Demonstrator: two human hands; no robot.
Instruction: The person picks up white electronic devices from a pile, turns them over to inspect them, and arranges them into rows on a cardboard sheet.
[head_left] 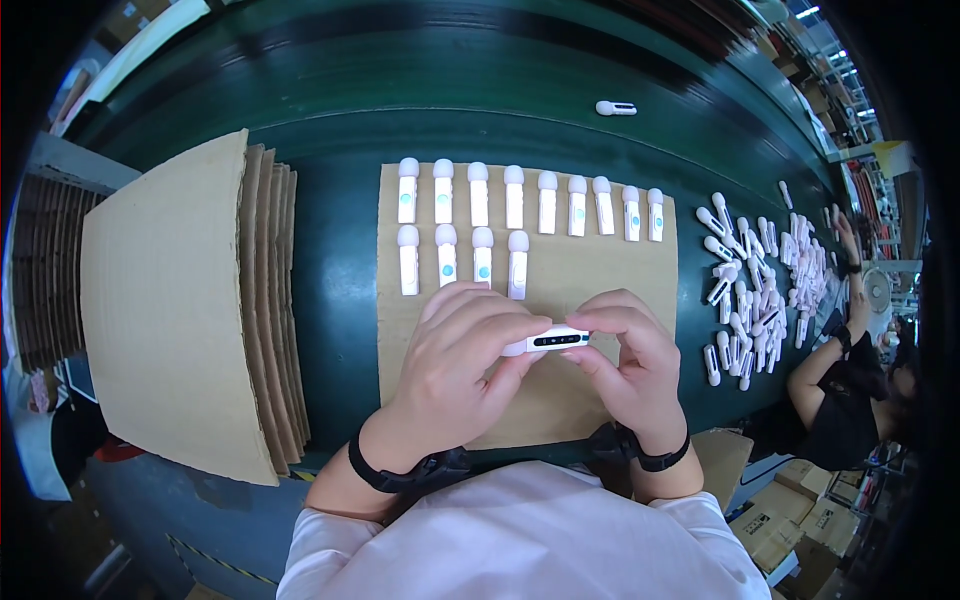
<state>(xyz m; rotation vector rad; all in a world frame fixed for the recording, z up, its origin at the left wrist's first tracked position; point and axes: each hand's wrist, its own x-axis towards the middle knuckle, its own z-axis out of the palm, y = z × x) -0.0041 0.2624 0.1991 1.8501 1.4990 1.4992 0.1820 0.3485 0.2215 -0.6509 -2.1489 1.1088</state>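
Note:
Between my two hands is a small white wand massager point(558, 340), lying sideways with its black button panel facing up. My left hand point(455, 350) grips its rounded head end, which the fingers partly hide. At the other end, the thumb and fingers of my right hand point(635, 355) pinch the tip. Both hands are above a flat cardboard sheet point(600, 270). Beyond them, several matching massagers point(478, 195) are set in two rows on the sheet, round heads pointing away from me. Some of these carry a round teal mark.
A stack of cardboard sheets point(170, 310) stands at the left. On the right, many loose massagers point(760, 290) are heaped on the green work surface point(340, 250). One massager point(616, 108) lies alone at the far side. Another person's arm point(830, 350) reaches in beyond the heap.

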